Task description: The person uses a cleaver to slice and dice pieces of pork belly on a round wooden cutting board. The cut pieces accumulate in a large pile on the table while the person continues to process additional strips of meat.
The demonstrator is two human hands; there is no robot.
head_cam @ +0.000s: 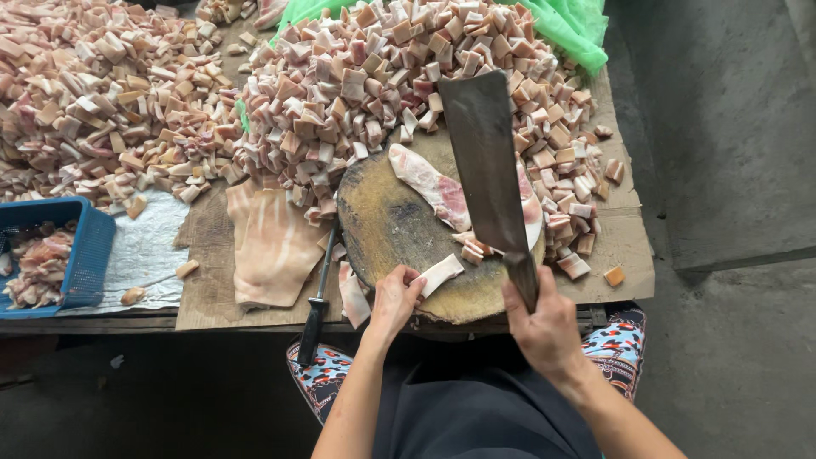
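Right hand [548,327] is wrapped tight around the handle of a big cleaver [486,166], blade lifted and tilted up toward the top of the frame, hanging over the round wooden chopping block [391,229]. My guess is it's held high like that to get some swing for a chop.

Left hand [395,297] sits at the near edge of the block, fingers pinched around a small strip of pork [442,274], which pokes out to the right of the hand, just left of the cleaver handle. Looks like it's steadying it well clear of the blade.

A longer pork slab [429,187] lies mid-block, partly under the blade. Cut cubes [357,76] are piled across the top of the surface, probably pushed out of the way. A flat skin sheet [272,246] waits left of the block, with a blue basket [85,255] at far left.
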